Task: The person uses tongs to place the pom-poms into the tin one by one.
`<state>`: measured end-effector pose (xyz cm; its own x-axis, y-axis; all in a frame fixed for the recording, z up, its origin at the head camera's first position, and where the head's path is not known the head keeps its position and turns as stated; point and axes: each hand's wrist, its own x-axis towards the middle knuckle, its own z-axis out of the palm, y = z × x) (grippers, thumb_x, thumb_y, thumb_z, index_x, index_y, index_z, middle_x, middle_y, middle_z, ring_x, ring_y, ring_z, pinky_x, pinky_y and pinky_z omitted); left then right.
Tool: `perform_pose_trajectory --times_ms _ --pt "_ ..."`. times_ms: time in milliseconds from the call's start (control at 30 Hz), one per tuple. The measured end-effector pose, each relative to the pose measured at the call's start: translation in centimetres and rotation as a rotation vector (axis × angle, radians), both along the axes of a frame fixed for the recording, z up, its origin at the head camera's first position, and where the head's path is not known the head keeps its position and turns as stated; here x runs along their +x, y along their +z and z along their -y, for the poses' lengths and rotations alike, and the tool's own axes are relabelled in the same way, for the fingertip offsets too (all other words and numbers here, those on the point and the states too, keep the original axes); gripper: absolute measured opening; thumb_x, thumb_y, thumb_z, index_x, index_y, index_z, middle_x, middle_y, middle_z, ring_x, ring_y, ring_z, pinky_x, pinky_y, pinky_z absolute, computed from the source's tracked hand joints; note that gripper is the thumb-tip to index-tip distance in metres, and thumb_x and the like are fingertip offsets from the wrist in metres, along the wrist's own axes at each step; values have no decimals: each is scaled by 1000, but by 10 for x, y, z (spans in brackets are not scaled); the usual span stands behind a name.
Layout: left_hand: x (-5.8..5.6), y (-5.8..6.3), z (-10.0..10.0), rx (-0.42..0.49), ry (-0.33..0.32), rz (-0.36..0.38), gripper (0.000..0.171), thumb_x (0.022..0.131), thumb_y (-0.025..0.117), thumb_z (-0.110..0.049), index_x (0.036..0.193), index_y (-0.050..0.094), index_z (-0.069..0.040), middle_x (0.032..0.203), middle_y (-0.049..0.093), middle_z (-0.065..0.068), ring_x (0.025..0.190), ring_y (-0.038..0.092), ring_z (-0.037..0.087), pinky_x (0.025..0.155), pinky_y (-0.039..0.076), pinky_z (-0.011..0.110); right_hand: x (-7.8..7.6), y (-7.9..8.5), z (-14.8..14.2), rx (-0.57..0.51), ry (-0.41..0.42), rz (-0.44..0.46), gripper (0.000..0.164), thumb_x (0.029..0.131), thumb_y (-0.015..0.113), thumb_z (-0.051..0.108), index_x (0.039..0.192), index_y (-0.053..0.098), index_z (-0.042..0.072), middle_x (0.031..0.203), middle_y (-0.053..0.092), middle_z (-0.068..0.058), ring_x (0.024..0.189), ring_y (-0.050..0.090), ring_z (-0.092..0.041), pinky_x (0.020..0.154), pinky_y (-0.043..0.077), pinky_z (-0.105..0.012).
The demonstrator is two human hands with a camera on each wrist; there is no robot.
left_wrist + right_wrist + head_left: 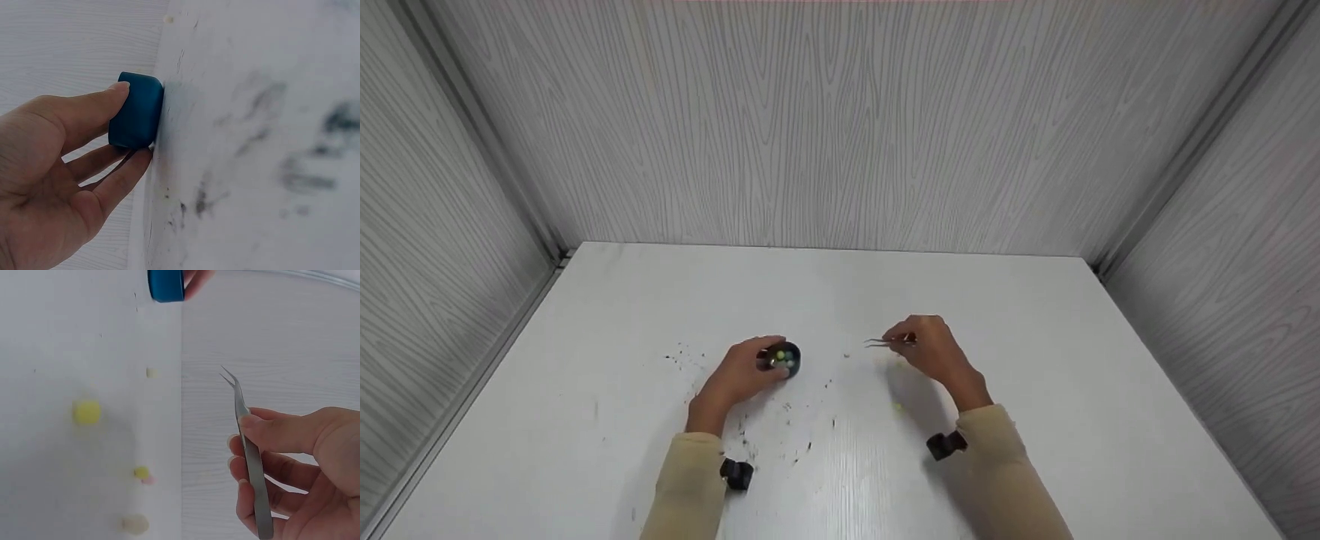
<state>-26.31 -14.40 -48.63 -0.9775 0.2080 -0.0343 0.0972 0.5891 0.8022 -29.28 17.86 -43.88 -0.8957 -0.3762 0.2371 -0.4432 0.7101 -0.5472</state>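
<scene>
On the left of the table, my left hand (739,373) holds a small round cup (797,361) between thumb and fingers. The cup looks dark from above; its outer wall shows blue (138,112) in the left wrist view, right at the table surface. Several small yellow and pale green balls (781,355) lie inside it. My right hand (932,352) pinches metal tweezers (254,467) with bent tips, pointing left toward the cup. Their two tips stand slightly apart with nothing between them. In the right wrist view, a yellow ball (86,412) and a pale one (136,524) lie on the table.
A smaller yellow ball (141,472), a pink one (148,481) and a pale piece (151,372) also lie on the white table (660,292). Dark marks (746,435) spot its surface around the left forearm. Grey wood-grain panels (840,127) enclose the back and both sides.
</scene>
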Motion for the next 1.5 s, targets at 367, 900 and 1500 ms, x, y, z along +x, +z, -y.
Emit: perform_pose_trajectory --times_ms 367,900,1500 --pt "0 -2 -1 -9 -8 0 58 96 73 -11 150 52 -5 150 55 22 136 57 42 115 46 56 6 12 -43 66 -59 85 15 88 75 -4 96 83 6 92 77 -10 80 66 -19 70 53 -31" --pt "1 -3 1 4 -1 8 57 96 72 -11 150 53 -6 151 54 22 136 56 43 115 46 56 5 6 -73 138 -83 248 13 89 76 -1 94 83 9 92 78 -8 86 69 -22 74 59 -37" --pt "-2 -1 0 -7 -2 -5 56 97 72 -12 149 53 -6 150 55 22 135 57 42 115 46 55 -2 -1 -84 144 -112 281 17 89 74 -4 93 83 11 94 76 -7 88 66 -21 75 57 -35"
